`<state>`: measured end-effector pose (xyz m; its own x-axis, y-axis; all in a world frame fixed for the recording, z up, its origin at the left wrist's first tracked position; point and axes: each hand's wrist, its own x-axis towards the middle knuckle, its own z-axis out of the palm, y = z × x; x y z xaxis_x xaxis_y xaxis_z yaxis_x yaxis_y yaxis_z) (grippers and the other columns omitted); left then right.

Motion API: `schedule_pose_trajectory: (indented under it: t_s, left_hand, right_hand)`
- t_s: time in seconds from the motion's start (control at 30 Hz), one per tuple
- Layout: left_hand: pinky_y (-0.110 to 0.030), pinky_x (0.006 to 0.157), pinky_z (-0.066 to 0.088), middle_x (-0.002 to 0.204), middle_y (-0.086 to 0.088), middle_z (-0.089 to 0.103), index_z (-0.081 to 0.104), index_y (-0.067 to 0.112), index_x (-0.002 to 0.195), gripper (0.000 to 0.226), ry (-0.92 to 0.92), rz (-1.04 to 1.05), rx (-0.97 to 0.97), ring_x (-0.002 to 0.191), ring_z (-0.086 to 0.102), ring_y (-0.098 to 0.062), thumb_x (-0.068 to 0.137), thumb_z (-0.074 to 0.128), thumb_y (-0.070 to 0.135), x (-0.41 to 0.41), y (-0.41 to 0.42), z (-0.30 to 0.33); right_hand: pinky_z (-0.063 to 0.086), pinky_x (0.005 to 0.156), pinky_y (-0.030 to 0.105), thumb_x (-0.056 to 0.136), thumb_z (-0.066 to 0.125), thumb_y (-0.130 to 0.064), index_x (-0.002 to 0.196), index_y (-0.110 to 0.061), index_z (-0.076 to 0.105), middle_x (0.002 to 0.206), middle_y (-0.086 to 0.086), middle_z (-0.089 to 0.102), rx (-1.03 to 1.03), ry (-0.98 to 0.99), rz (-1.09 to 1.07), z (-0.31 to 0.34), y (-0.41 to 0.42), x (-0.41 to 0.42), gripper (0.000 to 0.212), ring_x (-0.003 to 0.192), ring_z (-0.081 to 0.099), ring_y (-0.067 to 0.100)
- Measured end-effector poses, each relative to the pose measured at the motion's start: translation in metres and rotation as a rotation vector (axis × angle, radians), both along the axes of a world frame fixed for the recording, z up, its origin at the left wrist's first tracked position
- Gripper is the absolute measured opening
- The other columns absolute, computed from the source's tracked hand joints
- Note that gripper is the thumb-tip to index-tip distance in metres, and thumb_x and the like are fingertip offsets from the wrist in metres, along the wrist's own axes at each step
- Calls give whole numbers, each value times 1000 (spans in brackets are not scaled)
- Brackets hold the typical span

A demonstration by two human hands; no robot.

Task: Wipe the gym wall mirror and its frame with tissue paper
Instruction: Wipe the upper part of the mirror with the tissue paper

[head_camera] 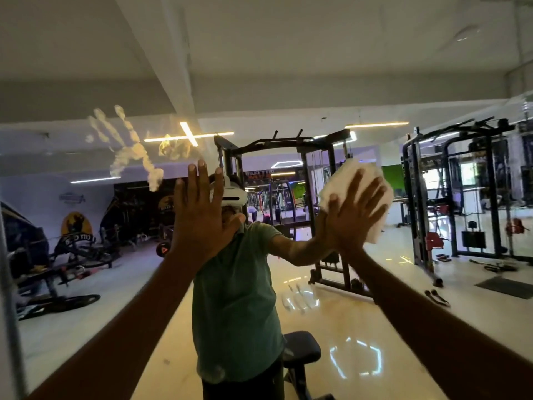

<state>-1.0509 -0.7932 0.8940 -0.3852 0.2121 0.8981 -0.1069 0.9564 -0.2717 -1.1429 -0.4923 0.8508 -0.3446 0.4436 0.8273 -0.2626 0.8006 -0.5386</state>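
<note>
The wall mirror [331,82] fills nearly the whole view and reflects the gym and me. My right hand [356,212] lies flat on the glass at centre right, fingers spread, pressing a wad of white tissue paper [375,226] against it. My left hand [202,215] is flat on the glass at centre, fingers apart, with nothing in it. A whitish handprint smear [127,145] and a smaller smudge [173,147] mark the glass up and left of my left hand. A strip of the metal frame [8,313] shows at the far left edge.
Only reflections lie beyond the glass: a blue padded bench [302,350] behind me, black weight racks [461,192] at the right, exercise bikes [57,269] at the left, and a glossy floor [375,327].
</note>
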Motion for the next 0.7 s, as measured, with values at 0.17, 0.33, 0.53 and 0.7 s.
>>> schedule_pose_trajectory:
  t_s: [0.17, 0.33, 0.53, 0.7]
  left_hand:
    - [-63, 126, 6, 170, -24, -12, 0, 14, 166, 110, -9, 8, -15, 157, -9, -43, 84, 13, 86, 1, -1, -2]
    - [-61, 126, 4, 170, -22, -12, -1, 15, 166, 108, -17, -17, -21, 158, -10, -41, 85, 15, 86, 5, -3, -1]
    - [-61, 126, 4, 170, -23, -9, 4, 15, 166, 105, -44, -22, -11, 158, -7, -43, 87, 28, 79, 3, -3, -1]
    - [-59, 113, 39, 158, -25, 40, 35, 8, 157, 63, -44, -282, 13, 143, 43, -42, 103, 58, 29, 38, -19, 12]
  right_hand:
    - [-4, 125, 68, 104, 35, -60, 168, -19, 11, 173, 23, -6, 530, 66, 166, -97, -98, 41, 80, 159, -8, 45]
    - [15, 122, 71, 104, 34, -62, 168, -23, 11, 174, 19, -5, 800, 118, 99, -93, -29, 16, 78, 161, -3, 41]
    - [19, 119, 75, 104, 23, -63, 165, -9, 24, 170, 28, 13, -49, 14, -6, -42, -9, -4, 82, 156, 13, 51]
    - [-2, 124, 71, 103, 29, -67, 168, -17, 12, 173, 24, 0, 335, 87, 130, -62, -136, 41, 84, 159, -1, 47]
